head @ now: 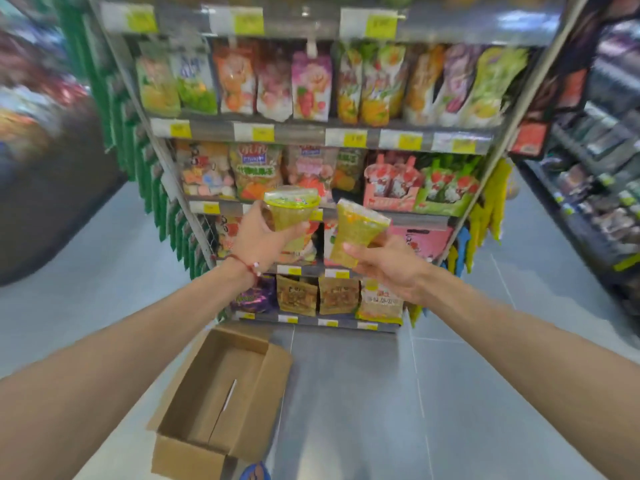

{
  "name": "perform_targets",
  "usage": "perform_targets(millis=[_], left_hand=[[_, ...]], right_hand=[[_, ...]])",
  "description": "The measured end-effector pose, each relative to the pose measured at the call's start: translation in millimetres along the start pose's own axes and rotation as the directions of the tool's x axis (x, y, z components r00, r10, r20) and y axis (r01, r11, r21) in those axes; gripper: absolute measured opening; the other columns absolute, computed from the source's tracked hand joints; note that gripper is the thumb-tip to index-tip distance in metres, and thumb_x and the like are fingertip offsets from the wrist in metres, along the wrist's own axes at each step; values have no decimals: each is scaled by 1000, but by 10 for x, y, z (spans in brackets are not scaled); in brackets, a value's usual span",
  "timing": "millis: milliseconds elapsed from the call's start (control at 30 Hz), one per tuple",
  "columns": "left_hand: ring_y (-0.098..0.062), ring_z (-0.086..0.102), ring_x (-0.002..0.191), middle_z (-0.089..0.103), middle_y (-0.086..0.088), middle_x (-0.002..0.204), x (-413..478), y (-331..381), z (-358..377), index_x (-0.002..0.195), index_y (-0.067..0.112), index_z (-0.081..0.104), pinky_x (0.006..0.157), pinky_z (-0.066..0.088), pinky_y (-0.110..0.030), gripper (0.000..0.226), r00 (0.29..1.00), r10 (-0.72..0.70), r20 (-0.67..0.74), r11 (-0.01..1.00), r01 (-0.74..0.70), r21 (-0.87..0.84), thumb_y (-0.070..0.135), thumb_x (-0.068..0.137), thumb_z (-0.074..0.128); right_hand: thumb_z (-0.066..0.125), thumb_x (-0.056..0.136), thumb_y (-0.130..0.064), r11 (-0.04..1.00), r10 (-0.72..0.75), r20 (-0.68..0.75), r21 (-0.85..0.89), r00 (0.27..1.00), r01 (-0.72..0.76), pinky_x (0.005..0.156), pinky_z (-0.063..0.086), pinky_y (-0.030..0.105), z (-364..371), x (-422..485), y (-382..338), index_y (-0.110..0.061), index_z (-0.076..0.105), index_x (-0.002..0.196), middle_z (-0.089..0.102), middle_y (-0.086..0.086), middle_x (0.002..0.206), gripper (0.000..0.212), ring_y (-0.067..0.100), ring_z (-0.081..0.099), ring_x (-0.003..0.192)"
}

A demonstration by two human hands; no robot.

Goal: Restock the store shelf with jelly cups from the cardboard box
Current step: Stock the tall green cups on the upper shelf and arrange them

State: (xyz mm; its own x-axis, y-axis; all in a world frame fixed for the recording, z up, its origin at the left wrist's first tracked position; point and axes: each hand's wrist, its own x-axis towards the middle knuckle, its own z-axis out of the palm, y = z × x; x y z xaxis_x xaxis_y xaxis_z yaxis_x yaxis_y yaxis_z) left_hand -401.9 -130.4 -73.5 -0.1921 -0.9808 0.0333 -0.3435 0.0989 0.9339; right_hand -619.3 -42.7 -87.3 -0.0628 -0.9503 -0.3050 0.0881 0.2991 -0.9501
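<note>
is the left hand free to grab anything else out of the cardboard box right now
Probably not. The left hand is raised toward the shelf and closed around a jelly cup, and the cardboard box sits low on the floor, well below it. The box interior also looks empty.

Both cups – left cup point(292, 211) & right cup point(356, 233) – are see-through yellow-green, w/ a yellow rim on the left one; wrist cord point(246, 266) is red w/ white beads. Box point(221, 400) is plain brown cardboard, floor point(363, 393) pale grey tile, price tags point(353, 138) white & yellow. Pouches point(311, 86) up top run green, orange, pink, purple w/ fruit prints, low bags point(298, 294) tan-brown, hanging packs point(114, 98) at left green.
</note>
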Motion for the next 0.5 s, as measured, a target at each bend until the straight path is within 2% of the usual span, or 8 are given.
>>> perform_targets(millis=[67, 100, 167, 200, 233, 333, 433, 500], left_hand=[[-11, 55, 114, 57, 9, 124, 35, 396, 53, 133, 14, 45, 99, 46, -31, 99, 999, 40, -6, 999, -40, 2, 65, 57, 83], [-6, 53, 107, 54, 14, 115, 57, 582, 76, 131, 13, 44, 93, 44, -20, 87, 998, 66, -7, 998, -66, -8, 56, 66, 83], [4, 51, 88, 48, 21, 97, 89, 926, 97, 121, 21, 43, 69, 37, 0, 58, 992, 128, -15, 992, -128, 15, 36, 79, 79], [5, 51, 86, 48, 23, 94, 98, 1099, 104, 119, 21, 44, 61, 36, 2, 54, 989, 145, -14, 989, -145, 21, 33, 80, 79], [3, 53, 89, 50, 22, 95, 159, 1254, 88, 119, 20, 47, 60, 37, 2, 54, 983, 185, -16, 983, -184, 29, 34, 79, 79], [0, 60, 100, 62, 14, 108, 348, 1667, 17, 121, 14, 52, 77, 44, -4, 64, 967, 253, -25, 967, -253, 5, 45, 73, 81], [22, 58, 79, 63, 18, 98, 547, 2059, -70, 115, 15, 56, 69, 45, -1, 48, 941, 338, -16, 941, -338, -22, 32, 78, 81], [20, 60, 78, 66, 16, 97, 693, 2308, -131, 113, 15, 59, 73, 51, -7, 45, 919, 394, -6, 918, -394, -53, 29, 78, 82]], right_hand=[[77, 89, -19, 995, -82, -42, -65, 996, 79, 103, 51, 40, -106, -99, -327, -21, 67, 118, 75, 0, 118, 31, 21, 68, 115], [79, 88, -23, 989, -123, -58, -91, 991, 118, 102, 51, 40, -140, -132, -490, -22, 66, 119, 74, 0, 119, 33, 21, 68, 115], [81, 86, -28, 977, -193, -95, -112, 977, 182, 99, 53, 40, -179, -193, -799, -22, 65, 120, 74, -1, 120, 38, 22, 69, 114], [81, 85, -30, 972, -220, -118, -116, 968, 207, 98, 54, 40, -202, -217, -943, -21, 65, 121, 74, -1, 119, 41, 20, 70, 111], [81, 85, -30, 965, -252, -139, -115, 958, 237, 95, 56, 37, -218, -249, -1115, -20, 66, 120, 74, -1, 119, 39, 18, 71, 108], [76, 90, -23, 936, -345, -166, -139, 924, 325, 82, 59, 27, -271, -345, -1609, -26, 65, 107, 73, -2, 116, 21, 11, 71, 100], [75, 90, -22, 889, -443, -199, -221, 874, 400, 72, 56, 15, -324, -374, -2040, -23, 65, 113, 74, -7, 112, 25, 1, 70, 95], [76, 90, -24, 860, -493, -225, -271, 840, 433, 68, 51, 11, -337, -363, -2311, -27, 67, 108, 74, -12, 106, 20, -4, 69, 87]])
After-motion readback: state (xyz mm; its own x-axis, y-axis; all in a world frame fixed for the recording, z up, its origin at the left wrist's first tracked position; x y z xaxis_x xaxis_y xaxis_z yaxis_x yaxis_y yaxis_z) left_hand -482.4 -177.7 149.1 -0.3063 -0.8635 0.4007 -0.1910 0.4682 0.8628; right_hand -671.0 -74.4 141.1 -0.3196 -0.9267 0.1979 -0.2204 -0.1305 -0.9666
